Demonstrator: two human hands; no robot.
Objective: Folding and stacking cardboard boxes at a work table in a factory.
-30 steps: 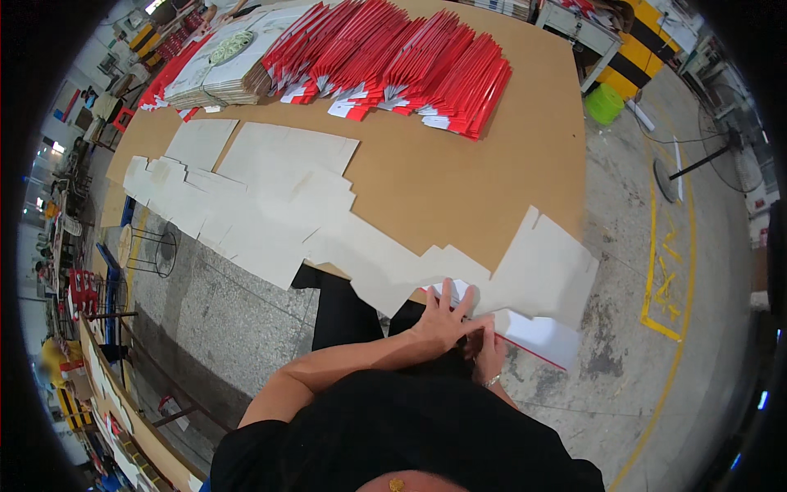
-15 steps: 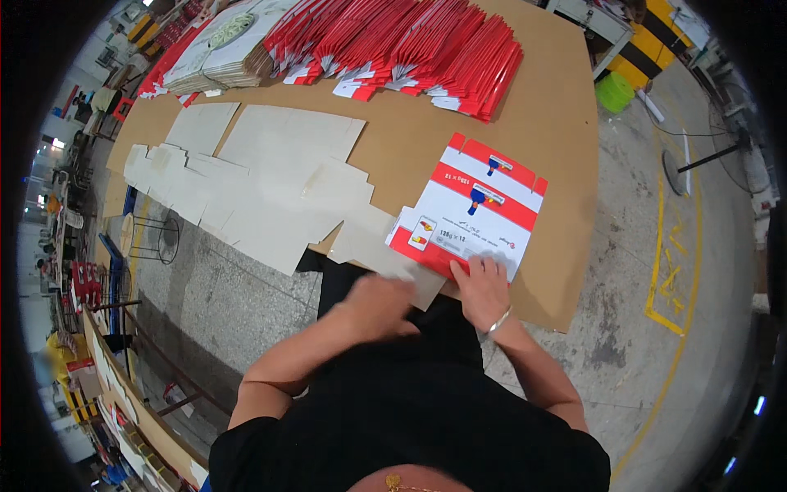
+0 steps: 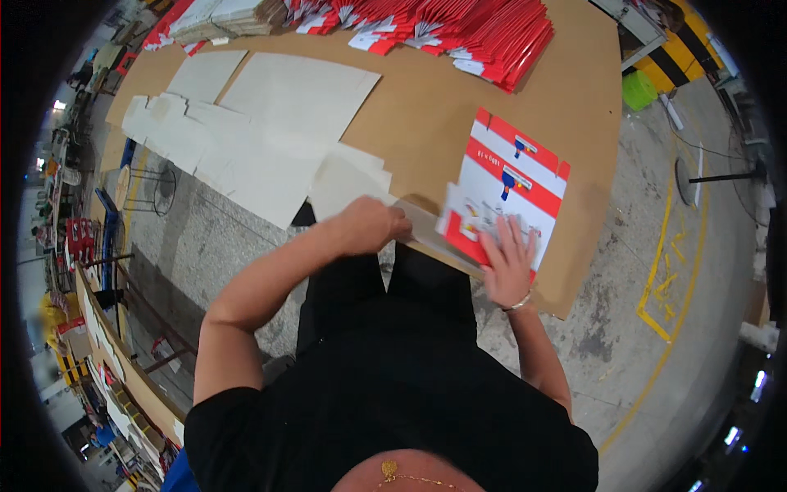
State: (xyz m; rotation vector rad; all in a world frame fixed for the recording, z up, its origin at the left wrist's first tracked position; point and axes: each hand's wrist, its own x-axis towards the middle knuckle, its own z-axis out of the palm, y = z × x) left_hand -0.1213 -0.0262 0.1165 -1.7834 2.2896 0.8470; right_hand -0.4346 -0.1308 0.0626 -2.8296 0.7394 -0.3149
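A flat red-and-white printed carton [image 3: 525, 211] lies near the table's front right corner, its left edge blurred. My right hand [image 3: 510, 261] rests on its near part with the fingers stretched out and spread. At the table's front edge, my left hand [image 3: 370, 225] is closed, its fingertips pinching the edge of a grey cardboard blank [image 3: 425, 223]. That blank reaches toward the carton's left edge. Left of it, more flat grey blanks [image 3: 270, 123] overlap one another, some jutting past the table edge.
Rows of folded red-and-white cartons [image 3: 492, 41] stand along the far side of the brown table [image 3: 426, 107]. A tied stack of cardboard [image 3: 234, 20] sits at the far left. Beyond the table are a wire-legged stool [image 3: 152, 193], a green bin [image 3: 639, 90] and a black stand [image 3: 684, 176].
My left hand has moved from near my body up to the blank's edge and closed on it. My right hand's fingers have slid further onto the carton and spread. The whole view has shifted.
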